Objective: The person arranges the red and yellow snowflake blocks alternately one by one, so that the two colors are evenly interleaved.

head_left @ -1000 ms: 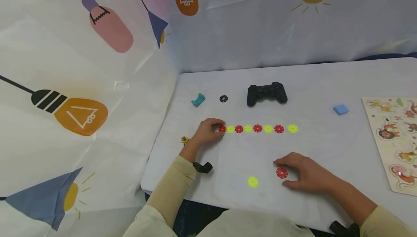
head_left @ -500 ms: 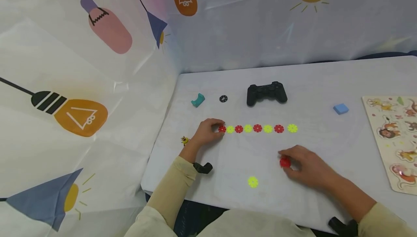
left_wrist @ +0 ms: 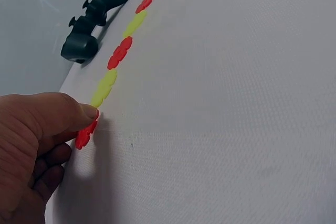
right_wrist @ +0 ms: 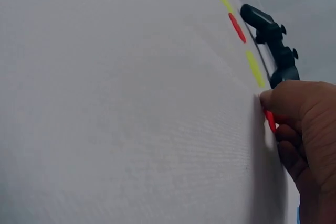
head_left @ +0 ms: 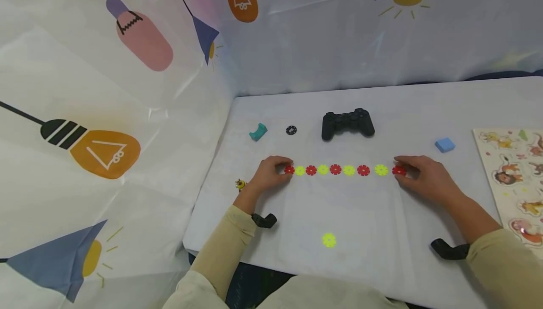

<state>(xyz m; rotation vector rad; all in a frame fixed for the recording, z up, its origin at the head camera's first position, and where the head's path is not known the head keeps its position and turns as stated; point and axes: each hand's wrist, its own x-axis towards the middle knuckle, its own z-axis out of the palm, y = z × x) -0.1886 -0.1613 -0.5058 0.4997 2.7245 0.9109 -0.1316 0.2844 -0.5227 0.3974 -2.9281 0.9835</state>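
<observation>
A row of flat notched plastic discs, alternating red and yellow, runs across the white table. My left hand (head_left: 269, 175) pinches the red disc (left_wrist: 85, 136) at the row's left end between thumb and fingers. At the right end, my right hand (head_left: 429, 179) pinches another red disc (head_left: 399, 171) at table level, just beside a yellow disc (head_left: 381, 170). The right thumb and fingers partly cover that red disc in the right wrist view. Nearer the person, a single yellow disc (head_left: 329, 240) lies apart from the row.
Behind the row lie a black game controller (head_left: 348, 123), a black round chip (head_left: 291, 130) and a teal curved block (head_left: 258, 132). A blue block (head_left: 445, 145) and an animal puzzle board (head_left: 509, 177) are at right. A small yellow figure (head_left: 240, 184) sits by the left wrist.
My right hand has picked up the loose red disc from the front and carried it forward and right to the row's right end. The left hand has stayed at the left end.
</observation>
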